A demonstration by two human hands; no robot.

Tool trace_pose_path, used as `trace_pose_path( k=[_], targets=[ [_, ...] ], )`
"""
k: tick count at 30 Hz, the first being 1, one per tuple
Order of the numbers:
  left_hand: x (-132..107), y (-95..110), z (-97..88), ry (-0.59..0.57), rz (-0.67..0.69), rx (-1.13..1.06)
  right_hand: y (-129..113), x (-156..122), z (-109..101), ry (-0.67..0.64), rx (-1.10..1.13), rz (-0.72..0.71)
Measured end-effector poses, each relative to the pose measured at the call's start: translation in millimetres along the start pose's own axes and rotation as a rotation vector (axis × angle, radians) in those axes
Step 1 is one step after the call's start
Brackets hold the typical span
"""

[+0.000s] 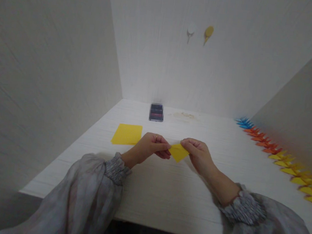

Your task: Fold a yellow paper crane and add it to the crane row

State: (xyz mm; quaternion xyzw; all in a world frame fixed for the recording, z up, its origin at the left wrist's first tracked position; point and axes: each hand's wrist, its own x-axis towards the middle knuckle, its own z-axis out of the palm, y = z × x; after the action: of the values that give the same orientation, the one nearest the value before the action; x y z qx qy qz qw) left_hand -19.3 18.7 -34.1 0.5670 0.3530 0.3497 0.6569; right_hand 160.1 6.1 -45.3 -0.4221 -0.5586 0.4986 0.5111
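Between my two hands is a small piece of folded yellow paper (pixel 179 153), its lower edge coming to a point. My left hand (pixel 157 145) pinches its left corner, and a ring shows on one finger. At the right corner my right hand (pixel 196 151) grips the paper between thumb and fingers. Both hands hold it slightly above the white table (pixel 170 196). Just left of my left hand lies a flat stack of square yellow paper (pixel 127 134).
A dark, blurred-out object (pixel 156 112) sits near the back wall. Along the right side runs a row of folded paper cranes, blue (pixel 244 122), orange (pixel 262 139) and yellow (pixel 296 172). Two hooks, one white (pixel 191 29) and one yellow (pixel 208 31), are on the back wall.
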Motion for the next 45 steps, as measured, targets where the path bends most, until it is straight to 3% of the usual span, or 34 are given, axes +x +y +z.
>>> trace_pose_path(
  k=[14, 22, 29, 31, 34, 37, 40, 45],
  targets=[
    [1.0, -3.3, -0.6, 0.08, 0.018, 0.016, -4.4, 2.2, 1.8, 0.03, -0.011, -0.019],
    [2.3, -5.1, -1.7, -0.007, 0.027, 0.029, -7.7, 1.3, 2.5, -0.008, 0.021, 0.046],
    [4.2, -11.2, -0.8, -0.104, -0.052, 0.056, -3.8, -1.8, 8.4, -0.102, -0.136, 0.111],
    [4.2, -10.9, -0.8, -0.084, -0.07, 0.035, -2.4, -2.2, 7.8, -0.085, -0.216, 0.024],
    [4.7, -8.8, -1.5, 0.011, -0.046, -0.019, -3.5, -3.5, 3.4, -0.072, -0.363, -0.281],
    [5.8, -7.4, -2.7, 0.082, -0.024, -0.097, -6.7, -5.5, -1.0, -0.145, -0.464, -0.539],
    [6.3, -7.1, -2.9, 0.118, -0.01, -0.125, -7.3, -6.6, -1.4, -0.184, -0.535, -0.613],
    [5.6, -6.7, -0.9, 0.102, -0.01, -0.132, -4.4, -5.0, 0.2, -0.101, -0.609, -0.639]
  ],
)
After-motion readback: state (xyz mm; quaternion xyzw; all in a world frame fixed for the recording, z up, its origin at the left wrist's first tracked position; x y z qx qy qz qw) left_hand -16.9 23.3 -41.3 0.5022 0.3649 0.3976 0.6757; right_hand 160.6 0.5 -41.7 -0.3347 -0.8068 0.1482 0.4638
